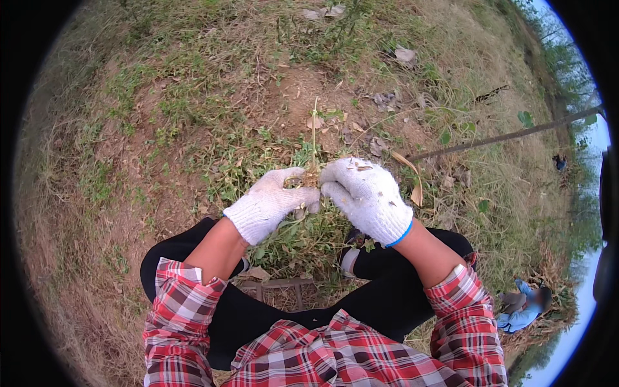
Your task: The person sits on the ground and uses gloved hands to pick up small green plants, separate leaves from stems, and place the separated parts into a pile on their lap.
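Both of my hands wear white knitted gloves and meet in front of me, above a heap of cut greenery (303,238). Between them a dried plant (314,143) stands upright, with a thin pale stem and a brown tangled clump at its lower end. My left hand (272,201) pinches the clump between thumb and fingers. Curled closed, my right hand (366,195) has its fingertips against the clump's right side; what they grip is hidden. Bits of dry leaf cling to the right glove.
Grass, weeds and bare reddish soil (151,119) spread around. Dry leaves (380,147) lie ahead to the right, near a long thin branch (503,137). A metal frame (278,282) shows between my legs. Far right, a person in light blue (525,308) sits beside dry stalks.
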